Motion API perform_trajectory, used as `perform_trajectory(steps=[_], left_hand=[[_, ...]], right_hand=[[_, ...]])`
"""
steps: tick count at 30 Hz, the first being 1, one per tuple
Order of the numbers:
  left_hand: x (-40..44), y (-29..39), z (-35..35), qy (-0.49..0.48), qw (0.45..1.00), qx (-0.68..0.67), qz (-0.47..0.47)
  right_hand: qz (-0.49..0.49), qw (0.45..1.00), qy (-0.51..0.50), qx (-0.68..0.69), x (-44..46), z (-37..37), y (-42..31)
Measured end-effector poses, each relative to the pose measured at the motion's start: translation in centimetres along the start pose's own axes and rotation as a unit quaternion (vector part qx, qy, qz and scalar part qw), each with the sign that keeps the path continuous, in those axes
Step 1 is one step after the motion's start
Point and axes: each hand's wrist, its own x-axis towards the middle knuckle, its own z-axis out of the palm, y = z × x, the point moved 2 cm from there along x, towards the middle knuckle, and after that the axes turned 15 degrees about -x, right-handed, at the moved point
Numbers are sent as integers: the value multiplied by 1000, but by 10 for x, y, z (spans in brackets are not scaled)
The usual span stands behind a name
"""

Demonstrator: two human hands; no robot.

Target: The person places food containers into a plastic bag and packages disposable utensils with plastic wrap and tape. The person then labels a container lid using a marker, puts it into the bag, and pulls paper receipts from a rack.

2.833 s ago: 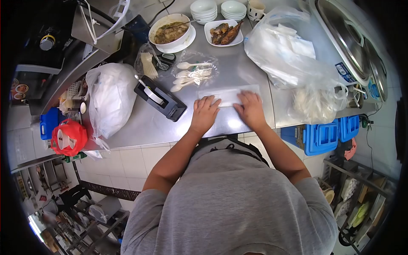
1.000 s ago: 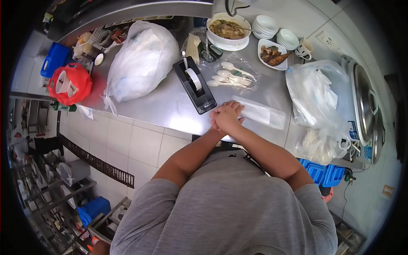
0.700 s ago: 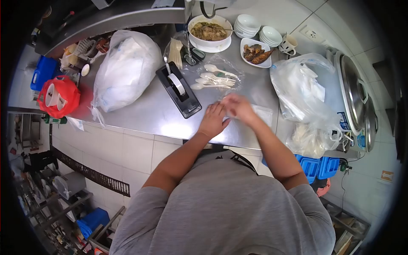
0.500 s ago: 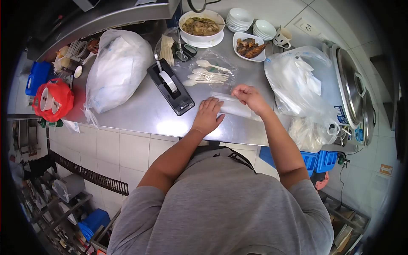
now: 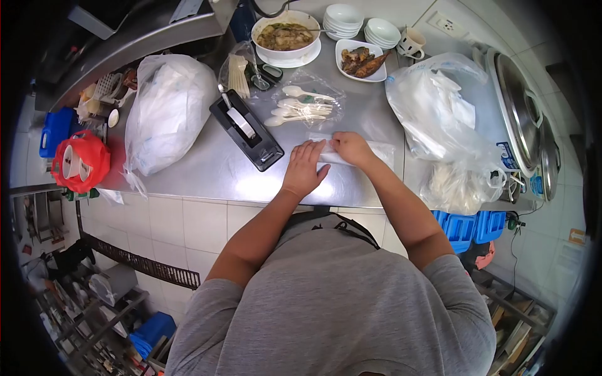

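A flat white packet, like a folded napkin in thin clear plastic, lies on the steel counter in front of me. My left hand rests on its left end, fingers stretched out flat and thumb apart. Close beside it, my right hand has its fingers curled and pinched together at the packet's upper edge, hiding part of it. Left of my hands stands a black tape dispenser with a roll of tape. Just beyond the packet, several white plastic spoons lie on a clear plastic bag.
Big white plastic bags lie left and right. Toward the wall are a bowl of stew, a dish of fried fish, stacked white bowls and a mug. A red basket stands far left.
My right hand has moved left and down onto the packet, next to my left hand. It was raised just above the packet before. The view has shifted slightly.
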Motion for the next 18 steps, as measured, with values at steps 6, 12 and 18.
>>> perform_trajectory(steps=[6,12,18], left_hand=[[3,4,0,-26,999,48,8],[9,11,6,-57,990,121,-45],[9,12,5,-69,989,120,-55]], right_hand=[[48,998,28,-39,-2,7,-10],[100,992,31,-69,-8,-3,-14],[237,970,-43,-35,-35,-27,20]])
